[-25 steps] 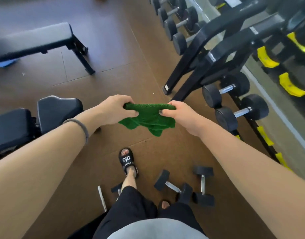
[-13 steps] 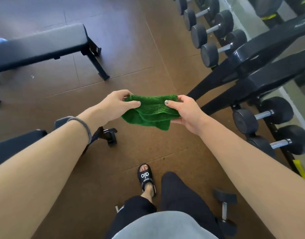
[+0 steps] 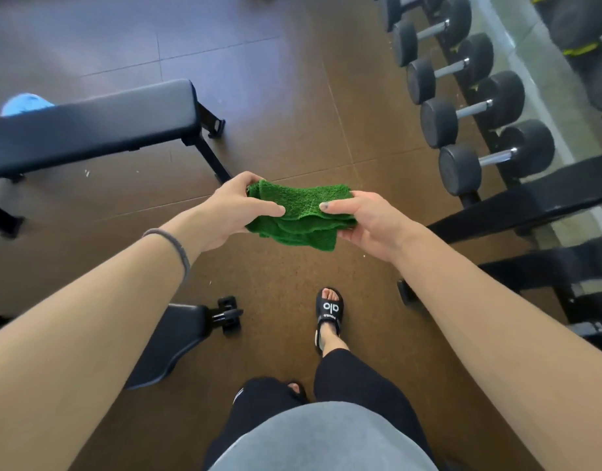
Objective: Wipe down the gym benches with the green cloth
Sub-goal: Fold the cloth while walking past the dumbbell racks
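The green cloth [image 3: 299, 212], folded in layers, is hanging in mid-air above the brown floor [image 3: 286, 107], the left hand [image 3: 231, 209] and right hand [image 3: 367, 222] each pinching an end, thumbs on top. The flat black bench [image 3: 89, 127] is sitting just beyond, apart.

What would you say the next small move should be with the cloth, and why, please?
Probably carry the green cloth up and left to the flat bench and lay it on the pad. The left hand and right hand pinch it by opposite edges, folded in layers and held in the air over the floor, touching no bench yet.
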Motion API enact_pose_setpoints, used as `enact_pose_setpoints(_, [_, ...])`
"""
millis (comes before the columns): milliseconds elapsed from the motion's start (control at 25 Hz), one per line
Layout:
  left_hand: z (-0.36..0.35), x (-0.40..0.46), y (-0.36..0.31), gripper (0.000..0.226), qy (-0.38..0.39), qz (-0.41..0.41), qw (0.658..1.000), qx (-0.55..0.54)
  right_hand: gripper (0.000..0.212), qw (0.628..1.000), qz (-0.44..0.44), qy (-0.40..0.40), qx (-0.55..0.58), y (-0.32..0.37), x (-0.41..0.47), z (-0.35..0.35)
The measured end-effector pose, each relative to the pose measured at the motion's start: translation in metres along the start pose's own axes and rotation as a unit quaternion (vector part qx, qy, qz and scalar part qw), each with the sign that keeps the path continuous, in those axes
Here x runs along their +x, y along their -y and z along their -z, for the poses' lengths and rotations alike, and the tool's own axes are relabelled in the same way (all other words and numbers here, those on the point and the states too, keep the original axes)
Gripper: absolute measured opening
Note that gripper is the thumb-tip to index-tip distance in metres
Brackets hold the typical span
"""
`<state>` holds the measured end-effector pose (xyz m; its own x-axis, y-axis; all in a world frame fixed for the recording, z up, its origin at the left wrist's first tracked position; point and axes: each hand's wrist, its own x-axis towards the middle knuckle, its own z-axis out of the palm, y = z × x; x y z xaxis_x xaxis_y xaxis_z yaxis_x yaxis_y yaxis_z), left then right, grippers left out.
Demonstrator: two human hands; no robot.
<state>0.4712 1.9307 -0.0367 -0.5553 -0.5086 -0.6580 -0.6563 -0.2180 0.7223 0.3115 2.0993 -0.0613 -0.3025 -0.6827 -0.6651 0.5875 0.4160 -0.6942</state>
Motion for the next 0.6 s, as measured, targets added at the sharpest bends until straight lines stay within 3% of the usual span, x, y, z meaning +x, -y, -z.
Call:
enact_pose_setpoints(440, [0.128,0.173,-0.136,0.051,-0.074,0.004,0.996,-0.048,0.046,0.991,-0.041,0.065,-0.105,0.202,0.229,-0.041])
enact_pose_setpoints(600, [0.192,0.255,-0.172,0.048,-0.074,0.006,0.996,-0.045,0.047,0.990,-0.041,0.052,-0.126,0.263,0.321,-0.073])
